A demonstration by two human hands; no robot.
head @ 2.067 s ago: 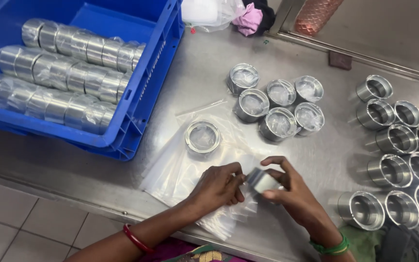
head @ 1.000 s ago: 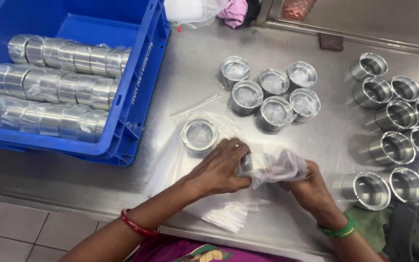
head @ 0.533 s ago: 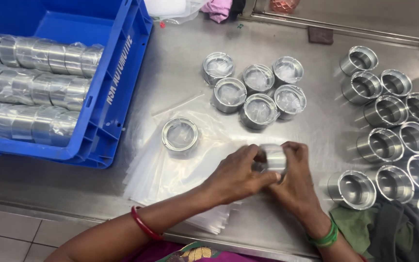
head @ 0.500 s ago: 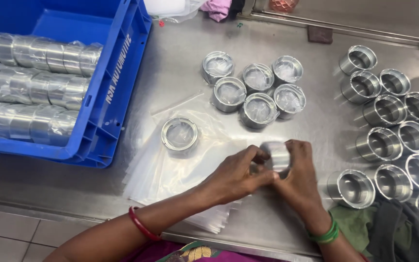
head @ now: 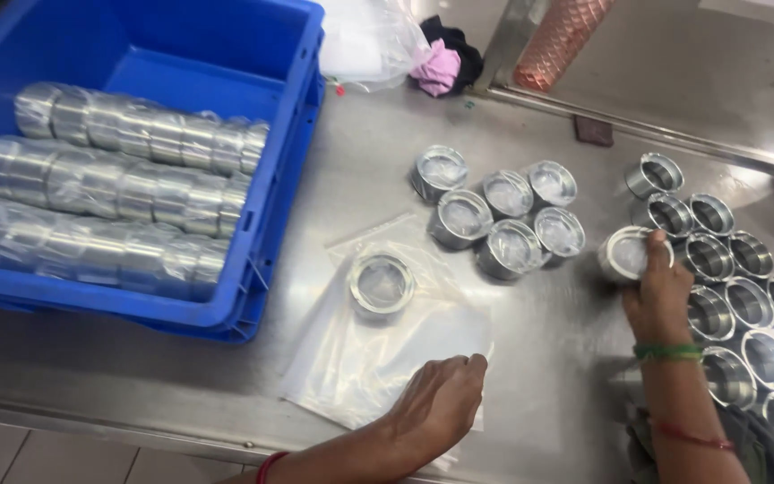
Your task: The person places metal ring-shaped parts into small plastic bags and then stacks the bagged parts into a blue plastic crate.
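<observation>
1. Gripping a round silver metal cup wrapped in clear plastic [head: 627,254], the right hand [head: 658,296] has its fingers curled around the cup's side, with the wrapped top facing up
2. That wrapped cup sits on the steel table [head: 530,116], just left of the bare metal cups and right of the wrapped cluster
3. Left hand [head: 439,403] lies palm down, fingers loosely spread and holding nothing, its fingertips pressing on the near edge of a stack of clear plastic bags [head: 387,350]
4. One more shiny metal cup, a weight on the bags [head: 382,283], stands upright on the far part of that stack, well apart from the left hand
5. Five wrapped metal cups in a cluster [head: 503,220] stand close together on the table beyond the bags
6. Unwrapped open metal cups in rows [head: 732,278] fill the table's right side, just beside the right hand
7. Rows of wrapped cups in long plastic sleeves [head: 109,193] lie inside a blue plastic crate [head: 288,215] on the left
8. A green bangle [head: 667,352] circles the right wrist; a red bangle [head: 266,466] shows on the left
9. Pink and black cloths [head: 441,63] lie at the far edge beside a copper-coloured mesh roll [head: 562,40]
</observation>
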